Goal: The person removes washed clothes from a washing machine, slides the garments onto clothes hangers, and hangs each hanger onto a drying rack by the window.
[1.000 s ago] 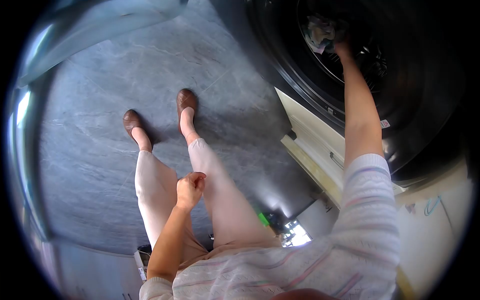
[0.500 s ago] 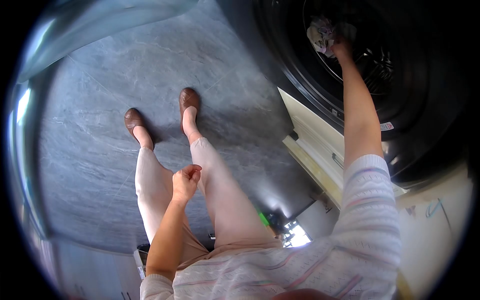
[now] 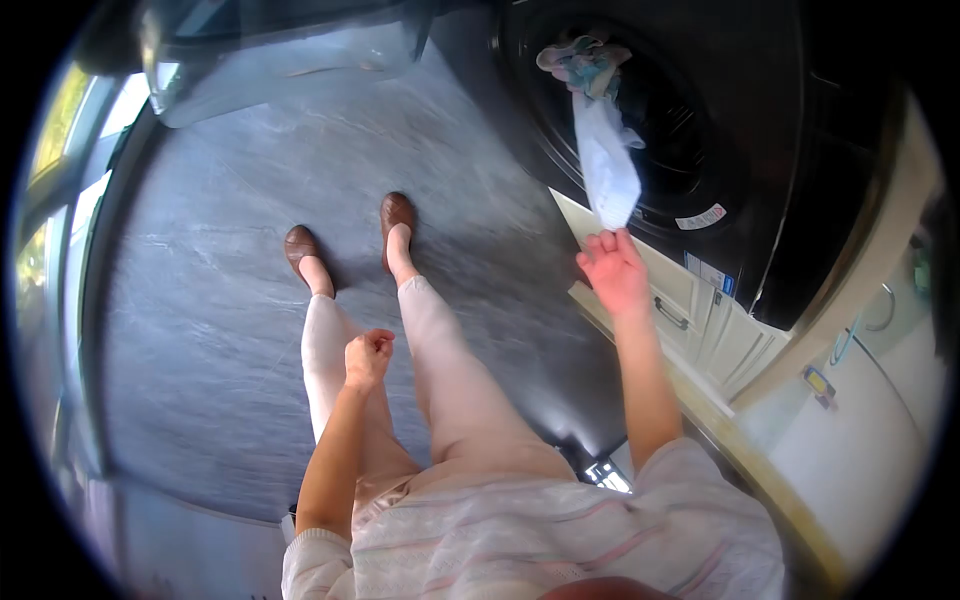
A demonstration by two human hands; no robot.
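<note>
My right hand (image 3: 614, 272) pinches the lower end of a white piece of laundry (image 3: 606, 160), pulled taut out of a black front-loading washing machine (image 3: 770, 120). At its upper end, the white cloth meets a bunched pastel-coloured cloth (image 3: 583, 66) at the machine's round opening. Whether the two pieces are tangled or joined, I cannot tell. My left hand (image 3: 369, 360) hangs in front of my thigh, fingers curled together, with nothing visible in it. The drum's inside is mostly dark.
Below the machine is a cream cabinet (image 3: 690, 325) with a metal handle. Grey marble-patterned floor (image 3: 230, 250) spreads to the left, under my brown shoes (image 3: 399, 212). Windows line the far left. Small items hang on the pale wall (image 3: 850, 470) at right.
My right hand has drawn back from inside the drum toward my body, pulling the white cloth out. The pastel cloth now shows at the opening. My left hand stays nearly still.
</note>
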